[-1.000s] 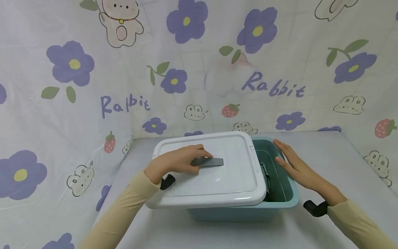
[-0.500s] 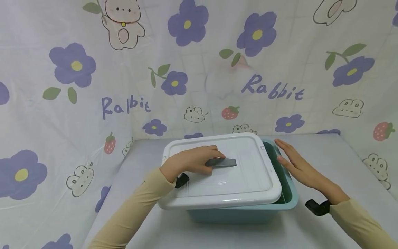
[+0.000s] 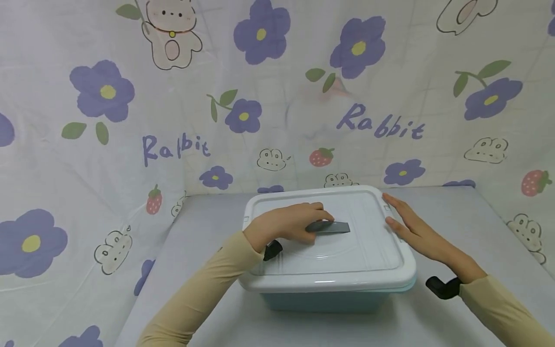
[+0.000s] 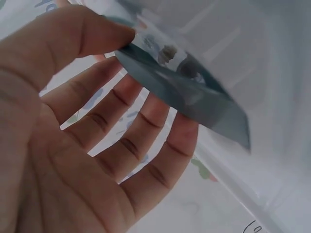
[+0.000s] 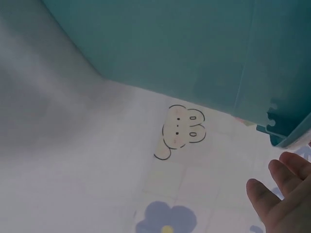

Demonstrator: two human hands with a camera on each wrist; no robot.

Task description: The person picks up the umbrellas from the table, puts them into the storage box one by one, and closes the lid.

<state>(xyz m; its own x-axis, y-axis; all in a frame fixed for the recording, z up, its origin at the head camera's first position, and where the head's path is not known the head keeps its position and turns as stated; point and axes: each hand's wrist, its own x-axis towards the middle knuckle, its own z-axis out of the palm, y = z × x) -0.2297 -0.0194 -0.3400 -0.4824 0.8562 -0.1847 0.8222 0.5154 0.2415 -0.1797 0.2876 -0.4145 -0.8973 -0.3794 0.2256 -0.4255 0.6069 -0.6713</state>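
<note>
A white lid [image 3: 364, 255] covers the top of a teal plastic storage box [image 3: 321, 302] in the head view, its left side jutting a little past the box wall. My left hand [image 3: 290, 221] holds the grey handle [image 3: 340, 227] in the middle of the lid. In the left wrist view, thumb and fingertips pinch this grey handle [image 4: 204, 104] from both sides. At the lid's right edge rests my right hand [image 3: 418, 233], fingers straight. The right wrist view shows its fingers [image 5: 282, 179] beside the box's outer wall [image 5: 170, 53]. The box's inside is hidden by the lid.
The box stands on a pale table surface [image 3: 455, 217]. Behind and beside it hangs a white curtain [image 3: 299, 130] printed with purple flowers, rabbits and strawberries. A black wrist mount [image 3: 442, 287] sticks out below the right wrist.
My left hand has slid the lid to the right by its handle, covering the box opening that showed on the right. My right hand has stayed at the box's right edge.
</note>
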